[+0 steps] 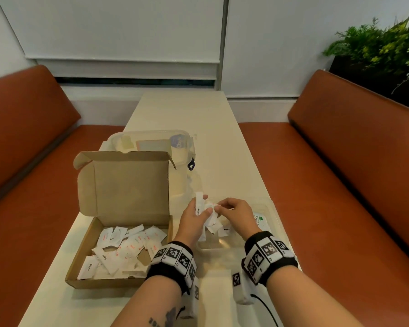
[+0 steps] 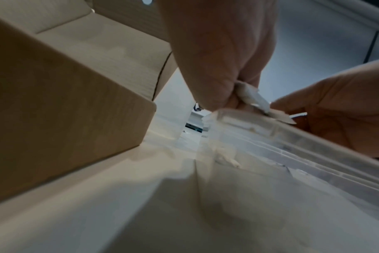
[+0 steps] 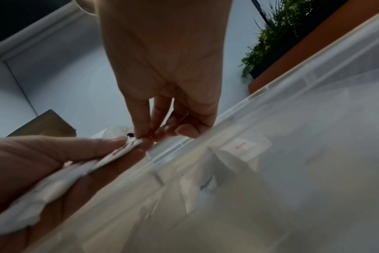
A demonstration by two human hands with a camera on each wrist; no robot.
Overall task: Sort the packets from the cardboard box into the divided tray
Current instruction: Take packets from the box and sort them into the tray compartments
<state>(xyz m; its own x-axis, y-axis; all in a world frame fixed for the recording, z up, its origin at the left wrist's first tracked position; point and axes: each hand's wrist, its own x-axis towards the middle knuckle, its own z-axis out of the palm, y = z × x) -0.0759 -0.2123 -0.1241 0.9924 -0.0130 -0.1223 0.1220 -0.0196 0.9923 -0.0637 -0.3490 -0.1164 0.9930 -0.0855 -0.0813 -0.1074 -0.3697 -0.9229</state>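
Note:
An open cardboard box on the table's left holds several white packets. To its right lies the clear divided tray, with a few packets inside. Over the tray's left end my left hand holds a bunch of white packets between thumb and fingers. My right hand pinches the edge of one packet in that bunch. The wrist views show the bunch above the tray's rim.
A clear lidded container stands behind the box's raised lid. Orange benches run along both sides of the pale table. A green plant is at the back right. A cable lies near my right forearm.

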